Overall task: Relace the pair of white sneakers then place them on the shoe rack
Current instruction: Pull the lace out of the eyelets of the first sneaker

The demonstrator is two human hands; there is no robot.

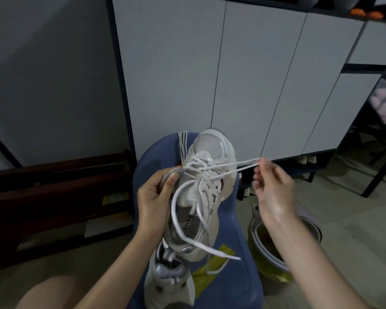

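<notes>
A white sneaker [210, 152] lies toe-away on a blue stool [236, 253], its white lace [181, 221] partly threaded and loose. My left hand [153, 197] grips the sneaker's left side with the thumb on the laces. My right hand [274, 188] pinches a loop of the lace and holds it out taut to the right of the shoe. One free lace end trails down toward the stool's front. The second white sneaker [167, 284] lies under the first, nearer to me, heel up.
A white-doored cabinet [243, 74] stands behind the stool, with shoes on a low shelf [308, 162] beneath it. Dark wooden furniture [54, 197] is at the left. A round lidded pot [274, 248] sits on the floor at the right. Yellow tape [210, 270] is on the stool.
</notes>
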